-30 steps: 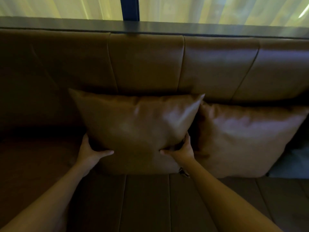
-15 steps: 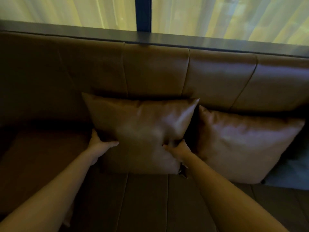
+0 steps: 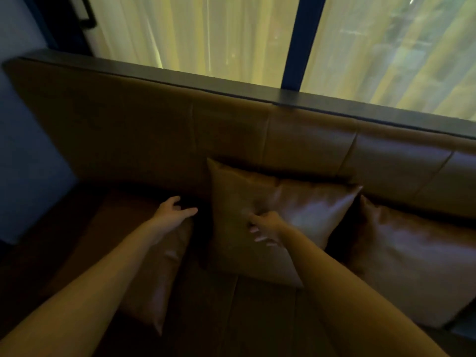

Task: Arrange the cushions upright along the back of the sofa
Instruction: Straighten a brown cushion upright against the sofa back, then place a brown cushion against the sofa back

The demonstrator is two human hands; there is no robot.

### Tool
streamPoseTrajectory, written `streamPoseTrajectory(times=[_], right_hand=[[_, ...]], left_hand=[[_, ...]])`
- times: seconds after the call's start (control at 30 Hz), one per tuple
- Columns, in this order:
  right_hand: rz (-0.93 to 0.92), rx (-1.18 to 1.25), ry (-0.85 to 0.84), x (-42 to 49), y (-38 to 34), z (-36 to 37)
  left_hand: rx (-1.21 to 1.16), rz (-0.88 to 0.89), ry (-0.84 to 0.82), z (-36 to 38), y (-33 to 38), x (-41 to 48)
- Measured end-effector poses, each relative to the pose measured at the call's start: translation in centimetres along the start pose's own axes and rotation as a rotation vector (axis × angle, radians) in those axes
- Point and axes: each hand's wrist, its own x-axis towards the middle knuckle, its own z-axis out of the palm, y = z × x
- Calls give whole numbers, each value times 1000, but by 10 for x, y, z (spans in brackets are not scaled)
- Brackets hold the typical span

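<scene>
A brown leather cushion (image 3: 304, 210) stands upright against the sofa back (image 3: 231, 135) in the middle. A second brown cushion (image 3: 417, 256) leans upright to its right. A third brown cushion (image 3: 164, 274) lies on the seat under my left forearm. My left hand (image 3: 172, 211) hovers open over the seat, left of the middle cushion and clear of it. My right hand (image 3: 265, 226) is open with fingers spread in front of the middle cushion's face; whether it touches is unclear.
A dark ledge (image 3: 231, 85) tops the sofa back, with a curtained window (image 3: 206, 34) and a dark frame post (image 3: 301, 42) behind. A blue wall (image 3: 23, 155) bounds the sofa's left end. A grey cushion's corner (image 3: 463, 328) shows at the far right.
Both hands have let go of the middle cushion and opened; the left hand moved out to the left. The view swung left and up, showing the lying cushion and the sofa's left end.
</scene>
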Motion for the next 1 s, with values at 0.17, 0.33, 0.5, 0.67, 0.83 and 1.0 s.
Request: streamPoseTrajectory(times=[0.17, 0.33, 0.5, 0.67, 0.83, 1.0], right_hand=[[6, 79, -31, 23, -30, 83], [77, 152, 10, 50, -44, 181], [146, 283, 41, 82, -25, 255], [180, 408, 63, 113, -13, 300], [212, 409, 168, 140, 1, 312], [212, 470, 243, 153, 16, 314]], left_hand=[[24, -18, 45, -68, -33, 27], [109, -91, 19, -147, -79, 56], [117, -210, -27, -210, -129, 86], [120, -319, -55, -239, -179, 121], [156, -268, -50, -243, -202, 149], [135, -262, -82, -246, -208, 165]])
